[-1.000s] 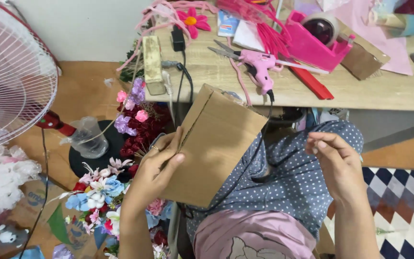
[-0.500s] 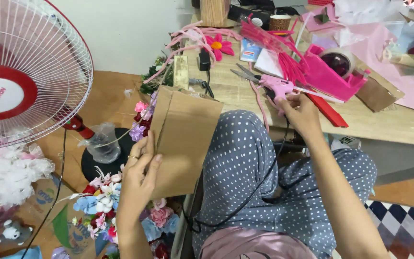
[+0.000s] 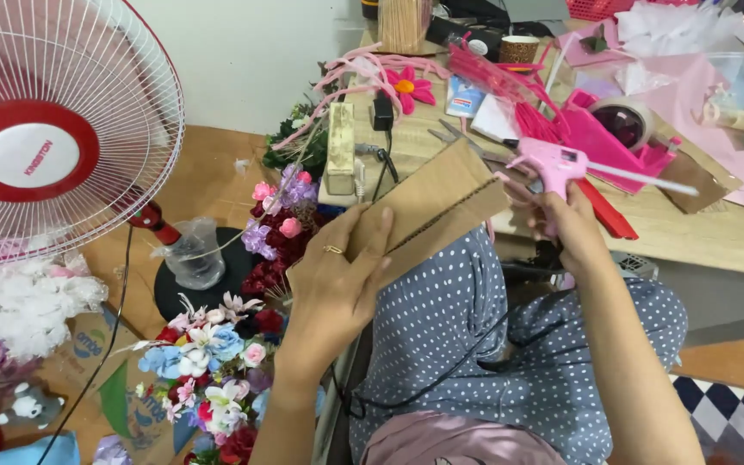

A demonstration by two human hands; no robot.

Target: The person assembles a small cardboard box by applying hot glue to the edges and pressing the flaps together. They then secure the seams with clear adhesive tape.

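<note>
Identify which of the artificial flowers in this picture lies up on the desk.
The big pink flower with the orange centre, lying among pink pipe cleaners. The other flowers sit lower down, beside the fan.

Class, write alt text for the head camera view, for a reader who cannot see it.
A person's left hand holds a piece of brown cardboard over their lap while the right hand grips a pink glue gun at the edge of a cluttered wooden table. Artificial flowers and a fan stand to the left.

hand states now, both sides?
Left hand: closed on the folded cardboard piece.
Right hand: closed on the pink glue gun.
</note>
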